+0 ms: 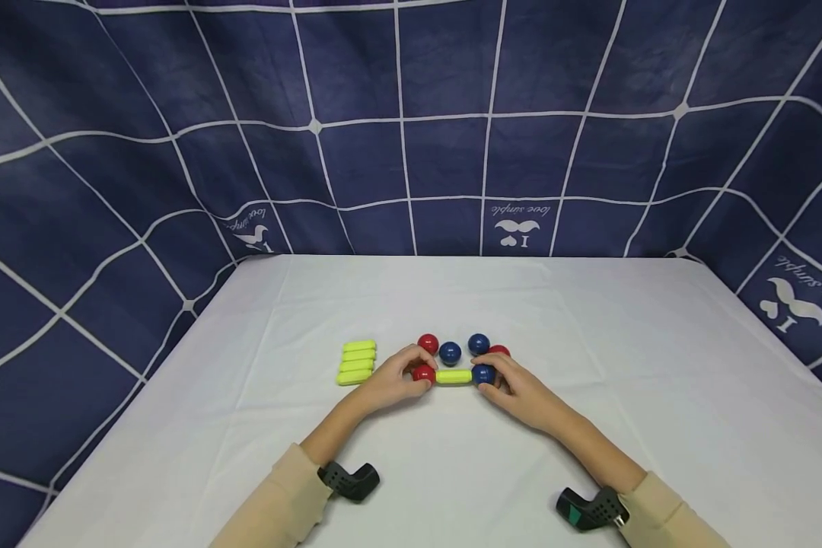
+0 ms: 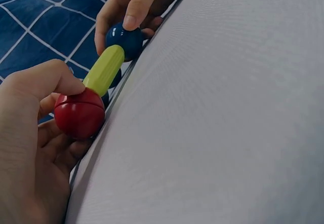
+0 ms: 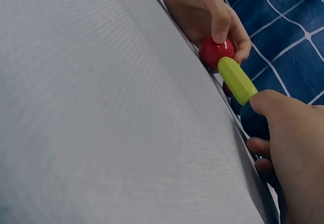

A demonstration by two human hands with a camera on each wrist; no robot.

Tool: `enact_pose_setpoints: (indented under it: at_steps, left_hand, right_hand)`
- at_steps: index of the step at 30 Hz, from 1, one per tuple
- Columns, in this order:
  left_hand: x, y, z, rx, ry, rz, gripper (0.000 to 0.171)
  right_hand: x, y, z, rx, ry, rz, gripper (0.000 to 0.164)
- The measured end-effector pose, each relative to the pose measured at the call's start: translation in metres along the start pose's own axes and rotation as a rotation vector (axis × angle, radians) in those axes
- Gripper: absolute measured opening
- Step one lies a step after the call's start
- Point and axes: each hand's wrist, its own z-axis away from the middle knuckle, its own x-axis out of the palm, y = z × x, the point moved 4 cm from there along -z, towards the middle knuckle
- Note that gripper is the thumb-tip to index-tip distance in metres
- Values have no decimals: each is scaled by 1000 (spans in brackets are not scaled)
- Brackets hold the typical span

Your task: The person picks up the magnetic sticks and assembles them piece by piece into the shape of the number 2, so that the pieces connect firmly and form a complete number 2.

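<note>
My left hand [image 1: 399,374] grips a red ball [image 2: 80,113] between thumb and fingers. A blue ball [image 1: 482,374] is held the same way by my right hand [image 1: 526,392]. Between the two balls runs a yellow-green rod [image 1: 454,377], its ends against both, so the three form a straight bar low over the white table. Just behind this bar sit a red ball [image 1: 428,343] and two blue balls, one in the middle [image 1: 450,352] and one further right [image 1: 479,343]. Another red ball [image 1: 498,350] is partly hidden behind my right hand.
Several yellow-green rods [image 1: 356,361] lie stacked in a row left of my left hand. The white cloth-covered table [image 1: 452,472] reaches back to a dark blue curtain [image 1: 445,160] with white grid lines. Black wrist devices [image 1: 349,481] sit at both cuffs.
</note>
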Motion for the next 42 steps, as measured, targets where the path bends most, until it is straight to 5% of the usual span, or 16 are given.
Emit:
enact_pose_setpoints:
  at_steps: [8,17,22,26,31,36,42]
  left_hand:
    - [3,-29,-9,10,38,-56,25]
    - [-9,-21,-8,49,74,-233,18]
    - [-44,-24,-6,74,296,-379,12]
    - [-72,-40,0,21,496,-469,11]
    - [-90,-63,8,-119,630,-388,16]
    - [-92,-78,12,-248,602,-380,23]
    - [-86,-83,9,-263,468,-451,30]
  right_hand:
    - [-1,0,0,-8,23,9,36]
    - [-1,-1,-1,2,-2,5,34]
    - [-2,-2,-1,15,-6,11,34]
    - [-2,-2,-1,31,-16,13,34]
    - [-3,-3,-1,44,-32,23,35]
    - [-2,-3,0,42,-29,25,35]
    - [-1,-2,0,24,-16,16,35]
